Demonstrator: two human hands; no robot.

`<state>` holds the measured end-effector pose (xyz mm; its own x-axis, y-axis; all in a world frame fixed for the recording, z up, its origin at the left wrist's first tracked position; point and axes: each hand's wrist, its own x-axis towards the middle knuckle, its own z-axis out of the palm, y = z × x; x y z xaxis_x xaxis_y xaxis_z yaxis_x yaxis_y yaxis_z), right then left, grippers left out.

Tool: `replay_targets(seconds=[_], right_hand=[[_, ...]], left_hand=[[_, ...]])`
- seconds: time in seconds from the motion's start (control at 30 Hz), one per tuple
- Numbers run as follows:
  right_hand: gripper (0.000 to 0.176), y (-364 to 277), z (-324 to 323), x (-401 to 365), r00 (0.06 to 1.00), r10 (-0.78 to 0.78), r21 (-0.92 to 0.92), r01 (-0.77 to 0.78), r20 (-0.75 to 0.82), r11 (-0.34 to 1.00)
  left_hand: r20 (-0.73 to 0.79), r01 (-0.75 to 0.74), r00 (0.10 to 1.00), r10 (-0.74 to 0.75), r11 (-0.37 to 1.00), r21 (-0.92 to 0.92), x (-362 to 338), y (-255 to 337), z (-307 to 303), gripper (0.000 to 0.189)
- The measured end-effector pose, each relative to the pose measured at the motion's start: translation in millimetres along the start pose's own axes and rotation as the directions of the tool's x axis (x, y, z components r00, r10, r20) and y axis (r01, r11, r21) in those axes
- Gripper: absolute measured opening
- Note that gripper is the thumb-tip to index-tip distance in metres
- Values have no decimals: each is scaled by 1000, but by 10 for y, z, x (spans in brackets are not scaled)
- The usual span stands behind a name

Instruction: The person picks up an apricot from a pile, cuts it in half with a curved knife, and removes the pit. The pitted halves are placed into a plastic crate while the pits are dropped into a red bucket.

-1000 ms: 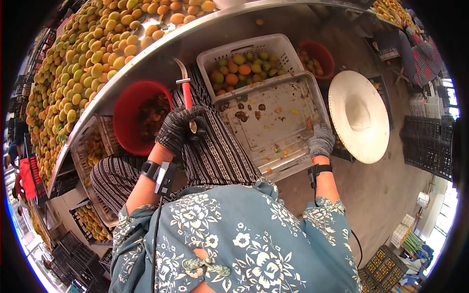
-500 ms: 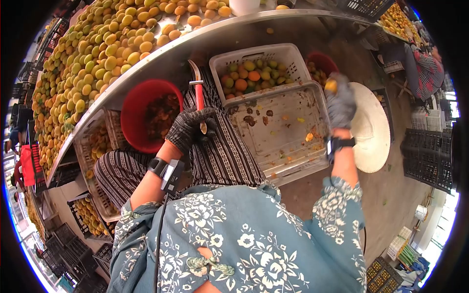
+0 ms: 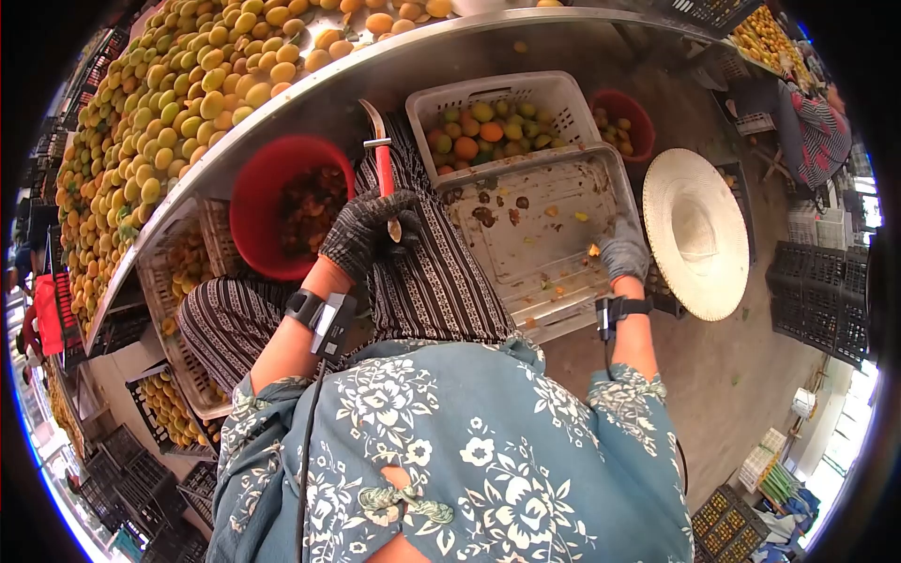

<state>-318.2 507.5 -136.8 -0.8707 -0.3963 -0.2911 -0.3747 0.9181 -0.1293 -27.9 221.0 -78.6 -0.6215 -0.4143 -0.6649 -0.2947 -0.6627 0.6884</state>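
My left hand (image 3: pixel 368 233), in a dark knit glove, is closed around a curved knife (image 3: pixel 384 169) with a red handle and a metal collar. Its hooked blade points away from me, above my striped trouser leg. My right hand (image 3: pixel 625 255), gloved in grey, is over the right edge of a shallow tray (image 3: pixel 526 272). Motion smears its fingers, and no fruit shows in it. Beside it in the tray lies an orange scrap (image 3: pixel 593 250), among dark bits and juice. Behind the tray stands a white crate (image 3: pixel 422 113) holding green and orange fruit.
A red bucket (image 3: pixel 246 211) with dark scraps stands left, a smaller red bucket (image 3: pixel 640 127) with fruit at back right. A straw hat (image 3: pixel 696 235) lies right of the tray. The metal table edge (image 3: pixel 282 108) curves across, fruit heaped behind it. Another person (image 3: pixel 817 136) sits far right.
My right hand has come back from the small red bucket to the tray's right edge. The yellow fruit it held is no longer in it. My left hand keeps its hold on the knife.
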Motion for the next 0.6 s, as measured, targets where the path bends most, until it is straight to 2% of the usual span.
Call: replay_targets(seconds=[0.07,0.13,0.17,0.23,0.27,0.33,0.37,0.43,0.47,0.5,0.53,0.57,0.6], right_hand=[[44,-34,104,-185,999,46,-34,-46,19,998],[51,14,290,-259,995,-67,-158,54,-77,986],[51,41,361,-256,994,-71,-159,57,-80,986],[44,133,497,-229,974,-114,-145,87,-194,986],[44,173,535,-182,974,-117,-144,89,-196,985],[34,185,564,-90,994,-104,-70,102,-38,992],[34,188,602,-84,993,-108,-69,105,-39,992],[25,153,691,-84,966,-185,-174,154,-181,973],[25,180,818,-33,965,-193,-171,162,-180,972],[22,274,1016,64,983,-118,155,140,-141,978],[20,241,1060,81,995,-58,463,87,-75,882],[20,227,1094,89,995,-66,465,91,-71,881],[18,103,984,22,999,-42,735,6,31,678]], left_hand=[[-6,0,1000,0,1000,-6,-4,-9,-11,33],[-10,-3,1000,3,1000,-12,5,-29,-34,34],[7,-31,1000,31,999,-26,22,-59,-57,34],[22,-59,998,60,997,-40,27,-84,-74,35],[18,-61,998,62,998,-32,23,-81,-73,35],[13,-66,998,67,998,-22,30,-79,-76,35],[21,-64,998,65,997,-36,43,-92,-81,35],[19,-65,998,66,997,-51,30,-89,-83,35],[-4,-45,999,45,998,-50,27,-82,-78,35],[-27,-26,999,24,998,-52,25,-72,-77,36],[-44,-9,999,7,998,-60,40,-81,-97,35],[-53,-11,999,7,998,-61,41,-92,-128,35],[-33,-16,999,14,997,-81,42,-101,-156,34]])
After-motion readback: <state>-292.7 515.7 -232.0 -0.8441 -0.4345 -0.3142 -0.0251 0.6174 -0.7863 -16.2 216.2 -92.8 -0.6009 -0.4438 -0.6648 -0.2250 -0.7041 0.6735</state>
